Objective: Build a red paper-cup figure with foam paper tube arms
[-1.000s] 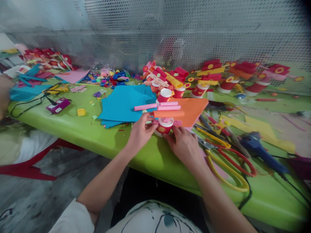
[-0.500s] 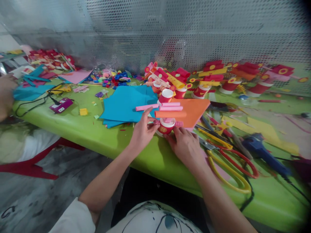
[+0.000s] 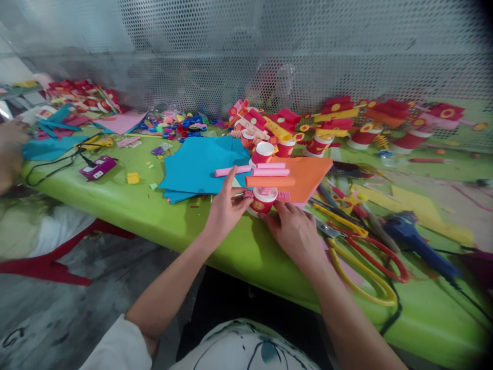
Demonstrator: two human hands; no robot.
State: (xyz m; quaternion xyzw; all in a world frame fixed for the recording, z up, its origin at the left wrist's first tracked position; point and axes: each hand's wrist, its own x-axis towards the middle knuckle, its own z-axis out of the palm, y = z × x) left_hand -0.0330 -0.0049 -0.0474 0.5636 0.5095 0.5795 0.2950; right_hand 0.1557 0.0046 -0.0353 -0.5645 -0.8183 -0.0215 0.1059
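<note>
A small red paper cup [image 3: 263, 205] with a white rim and a gold emblem stands at the table's front edge. Pink pleated paper strips stick out at its sides, the right strip [image 3: 284, 197] pointing outward. My left hand [image 3: 225, 208] pinches the left strip [image 3: 247, 193] by the cup, its index finger raised. Closed around the cup's lower right side is my right hand [image 3: 295, 226]. Just behind the cup lie an orange paper roll [image 3: 269, 181] and two short pink rolls [image 3: 270, 172]. A longer pink roll [image 3: 232, 170] rests on blue sheets.
Blue sheets [image 3: 200, 164] and an orange sheet [image 3: 311, 172] lie behind the cup. Large scissors [image 3: 362, 257] and a blue glue gun [image 3: 419, 241] are on the right. Several finished cup models [image 3: 318, 144] line the back. Another person's hand [image 3: 10, 149] is at far left.
My left index finger has lifted slightly to point more upright. The cup, the rolls and my right hand stay in nearly the same place.
</note>
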